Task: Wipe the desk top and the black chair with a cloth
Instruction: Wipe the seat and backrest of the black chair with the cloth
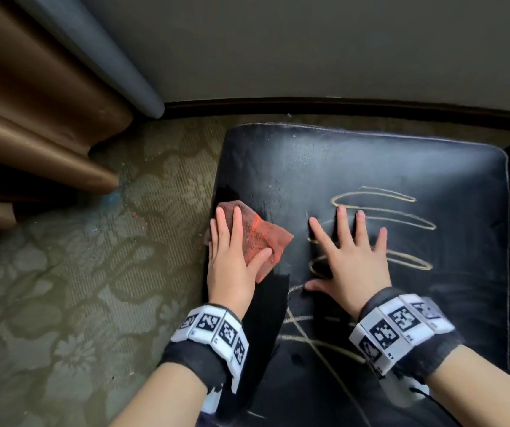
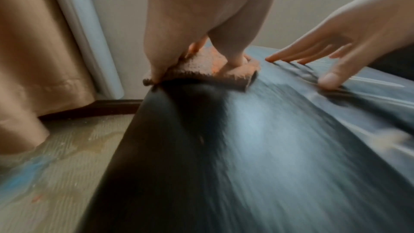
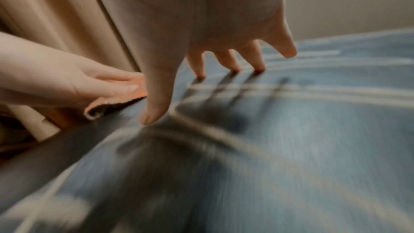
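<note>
The black chair seat (image 1: 370, 161) fills the right of the head view, dusty and marked with yellow scribbled lines (image 1: 401, 217). A folded reddish-brown cloth (image 1: 257, 238) lies at the seat's left edge. My left hand (image 1: 229, 263) presses flat on it, fingers straight and thumb laid over the cloth. A dark, clean streak runs back from the cloth toward me. My right hand (image 1: 352, 257) rests flat on the seat's middle with fingers spread, touching the scribbles. The left wrist view shows the cloth (image 2: 201, 66) under my thumb. In the right wrist view my fingertips (image 3: 233, 69) touch the seat (image 3: 313, 130).
Brown curtains (image 1: 32, 118) and a grey drape (image 1: 99, 50) hang at the left, down to a patterned carpet (image 1: 78, 288). A beige wall with a dark skirting board (image 1: 340, 104) runs just behind the chair. Both wrists wear bands with black-and-white markers.
</note>
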The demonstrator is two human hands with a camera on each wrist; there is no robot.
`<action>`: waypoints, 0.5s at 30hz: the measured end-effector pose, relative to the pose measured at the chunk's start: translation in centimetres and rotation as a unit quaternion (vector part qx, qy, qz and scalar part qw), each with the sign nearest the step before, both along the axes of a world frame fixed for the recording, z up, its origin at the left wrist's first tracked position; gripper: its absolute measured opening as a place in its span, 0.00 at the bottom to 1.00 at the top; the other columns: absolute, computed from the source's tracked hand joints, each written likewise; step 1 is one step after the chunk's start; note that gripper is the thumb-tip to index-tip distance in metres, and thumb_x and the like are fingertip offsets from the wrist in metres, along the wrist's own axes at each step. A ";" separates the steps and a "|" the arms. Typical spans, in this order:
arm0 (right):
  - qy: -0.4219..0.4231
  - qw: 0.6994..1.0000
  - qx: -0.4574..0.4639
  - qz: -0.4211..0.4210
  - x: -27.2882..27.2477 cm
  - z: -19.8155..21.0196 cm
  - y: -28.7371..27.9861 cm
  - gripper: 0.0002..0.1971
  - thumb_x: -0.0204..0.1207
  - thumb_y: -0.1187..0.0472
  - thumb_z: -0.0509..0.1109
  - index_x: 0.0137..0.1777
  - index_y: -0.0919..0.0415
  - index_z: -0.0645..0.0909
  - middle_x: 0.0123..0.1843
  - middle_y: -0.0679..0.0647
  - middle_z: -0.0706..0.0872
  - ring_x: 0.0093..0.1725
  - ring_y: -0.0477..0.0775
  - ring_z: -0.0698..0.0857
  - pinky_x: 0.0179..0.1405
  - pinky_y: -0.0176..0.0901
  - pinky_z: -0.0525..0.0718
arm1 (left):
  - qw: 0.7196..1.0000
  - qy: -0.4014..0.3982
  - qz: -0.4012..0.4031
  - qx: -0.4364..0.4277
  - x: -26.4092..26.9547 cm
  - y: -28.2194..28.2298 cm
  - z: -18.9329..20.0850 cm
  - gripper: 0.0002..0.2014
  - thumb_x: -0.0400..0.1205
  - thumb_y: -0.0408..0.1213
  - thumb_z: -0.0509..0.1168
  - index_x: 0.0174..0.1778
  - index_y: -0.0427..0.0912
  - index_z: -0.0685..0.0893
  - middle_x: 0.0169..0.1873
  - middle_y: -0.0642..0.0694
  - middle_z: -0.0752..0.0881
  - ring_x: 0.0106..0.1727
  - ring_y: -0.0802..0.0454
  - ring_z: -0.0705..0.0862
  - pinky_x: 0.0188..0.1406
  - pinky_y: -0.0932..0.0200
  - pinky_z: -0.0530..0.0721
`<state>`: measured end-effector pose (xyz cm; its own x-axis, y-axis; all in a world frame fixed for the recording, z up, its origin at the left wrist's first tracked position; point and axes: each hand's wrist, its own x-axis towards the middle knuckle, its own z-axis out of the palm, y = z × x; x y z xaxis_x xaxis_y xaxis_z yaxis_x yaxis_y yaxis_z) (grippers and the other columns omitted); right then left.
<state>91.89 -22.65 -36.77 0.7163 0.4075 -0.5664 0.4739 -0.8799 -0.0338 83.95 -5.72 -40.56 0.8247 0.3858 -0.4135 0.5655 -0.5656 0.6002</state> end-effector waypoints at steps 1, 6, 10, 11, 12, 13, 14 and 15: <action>-0.034 0.999 0.016 0.014 1.1 0.2 0.0 0.59 0.47 0.32 0.80 0.80 0.48 0.62 0.80 0.68 0.61 0.78 0.76 0.60 0.64 0.85 0.62 | 1.000 0.002 0.000 -0.010 0.8 0.5 0.1 0.43 0.79 0.50 0.66 0.83 0.49 0.46 0.82 0.49 0.37 0.83 0.51 0.38 0.82 0.53 0.46; 0.017 0.999 -0.026 0.023 7.8 0.4 0.2 0.59 0.61 0.32 0.73 0.79 0.36 0.31 0.82 0.52 0.27 0.81 0.64 0.30 0.72 0.79 0.53 | 1.000 -0.003 -0.005 -0.021 4.5 2.3 -0.1 0.43 0.79 0.49 0.66 0.83 0.50 0.46 0.83 0.46 0.39 0.84 0.50 0.40 0.82 0.50 0.49; 0.029 0.998 -0.036 0.035 7.7 -0.4 -0.1 0.58 0.63 0.31 0.71 0.79 0.37 0.29 0.82 0.52 0.26 0.81 0.66 0.30 0.71 0.77 0.58 | 0.999 -0.001 0.015 -0.049 10.5 4.6 -0.5 0.42 0.80 0.49 0.66 0.84 0.49 0.47 0.83 0.43 0.43 0.83 0.45 0.51 0.79 0.53 0.52; 0.026 0.998 -0.039 0.035 7.8 -0.6 -0.4 0.58 0.63 0.30 0.70 0.79 0.38 0.28 0.82 0.53 0.26 0.80 0.66 0.30 0.71 0.77 0.59 | 0.998 0.008 0.016 -0.056 12.1 5.0 -0.4 0.41 0.80 0.50 0.65 0.84 0.49 0.47 0.84 0.43 0.44 0.83 0.44 0.54 0.79 0.54 0.53; 0.023 0.998 -0.041 0.035 7.9 -0.6 -0.5 0.58 0.63 0.30 0.70 0.79 0.38 0.28 0.82 0.53 0.26 0.80 0.67 0.31 0.71 0.77 0.59 | 0.998 0.017 0.013 -0.056 13.3 5.3 -0.3 0.41 0.81 0.51 0.65 0.84 0.49 0.47 0.84 0.43 0.45 0.82 0.44 0.56 0.78 0.54 0.55; 0.021 0.998 -0.041 0.035 8.1 -0.5 -0.5 0.58 0.63 0.30 0.69 0.79 0.38 0.28 0.82 0.53 0.26 0.80 0.67 0.31 0.71 0.77 0.59 | 0.998 0.022 0.011 -0.053 14.0 5.5 -0.3 0.41 0.81 0.51 0.64 0.84 0.50 0.48 0.84 0.43 0.46 0.82 0.44 0.57 0.78 0.55 0.55; 0.021 0.998 -0.042 0.036 8.1 -0.5 -0.5 0.58 0.63 0.30 0.69 0.79 0.39 0.28 0.82 0.54 0.26 0.80 0.67 0.31 0.71 0.77 0.59 | 0.998 0.020 0.013 -0.055 14.0 5.4 -0.2 0.40 0.81 0.51 0.65 0.84 0.51 0.49 0.84 0.44 0.47 0.82 0.45 0.58 0.78 0.56 0.56; 0.023 0.998 -0.041 0.034 8.1 -0.5 -0.5 0.58 0.64 0.30 0.69 0.79 0.39 0.28 0.82 0.54 0.26 0.80 0.67 0.31 0.71 0.76 0.60 | 0.998 0.011 0.016 -0.062 13.5 5.1 -0.2 0.40 0.80 0.50 0.65 0.83 0.51 0.49 0.84 0.45 0.47 0.82 0.46 0.58 0.77 0.57 0.56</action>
<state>100.02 -23.20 -37.31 0.6615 0.4056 -0.6308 0.5324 -0.8464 0.0140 97.44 -0.63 -40.71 0.8024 0.3573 -0.4780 0.5967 -0.4696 0.6507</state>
